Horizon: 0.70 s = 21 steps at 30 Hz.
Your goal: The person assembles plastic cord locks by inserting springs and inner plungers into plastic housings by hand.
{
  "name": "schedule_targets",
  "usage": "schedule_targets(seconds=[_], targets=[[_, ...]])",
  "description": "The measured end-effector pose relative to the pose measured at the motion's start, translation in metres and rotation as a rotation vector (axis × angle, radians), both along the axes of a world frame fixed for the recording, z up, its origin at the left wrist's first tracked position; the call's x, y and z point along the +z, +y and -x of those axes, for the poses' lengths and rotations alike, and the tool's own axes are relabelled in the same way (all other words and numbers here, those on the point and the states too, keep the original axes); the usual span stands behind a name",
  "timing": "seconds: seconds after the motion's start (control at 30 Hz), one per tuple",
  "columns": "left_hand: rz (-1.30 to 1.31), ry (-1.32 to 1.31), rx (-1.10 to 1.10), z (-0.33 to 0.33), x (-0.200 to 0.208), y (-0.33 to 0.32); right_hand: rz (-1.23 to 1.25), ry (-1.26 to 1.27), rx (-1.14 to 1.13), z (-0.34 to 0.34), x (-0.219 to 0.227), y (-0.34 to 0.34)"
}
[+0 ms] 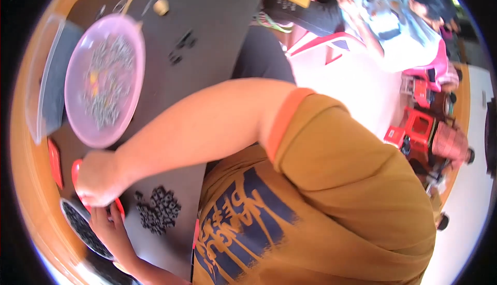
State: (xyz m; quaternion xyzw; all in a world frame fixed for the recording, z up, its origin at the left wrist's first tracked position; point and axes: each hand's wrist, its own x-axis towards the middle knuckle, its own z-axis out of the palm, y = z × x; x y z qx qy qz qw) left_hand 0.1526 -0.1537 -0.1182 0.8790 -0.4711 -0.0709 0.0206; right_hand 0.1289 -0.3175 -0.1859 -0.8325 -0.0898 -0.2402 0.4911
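Red is the small dish (77, 174) that the right hand (101, 179) rests on, fingers curled shut around its rim. Just below, the left hand (111, 228) touches it, fingers spread. Little black parts (158, 210) lie in a heap beside both hands. A big pink bowl (103, 80) sits farther up the grey table (207, 26).

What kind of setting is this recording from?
Probably a small assembly or sorting workshop: a dark work table holds a pink bowl of small metal parts and a pile of small black parts, and another person sits nearby.
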Motion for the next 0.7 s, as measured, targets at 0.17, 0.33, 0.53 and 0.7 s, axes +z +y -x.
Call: schedule_targets(seconds=[0.17, 0.33, 0.53, 0.7], targets=[[0.009, 0.121, 0.206, -0.001, -0.008, 0.003, 0.030, 0.011, -0.015, 0.007, 0.007, 0.007], [0.164, 0.029, 0.218, -0.011, -0.029, 0.015, 0.070, 0.052, 0.010, 0.012, 0.007, 0.008], [0.133, -0.027, 0.297, -0.021, -0.028, 0.010, 0.050, 0.022, 0.012, 0.014, 0.016, -0.001], [0.146, -0.073, 0.333, -0.024, -0.024, 0.027, 0.065, 0.007, 0.069, 0.000, 0.018, 0.004]])
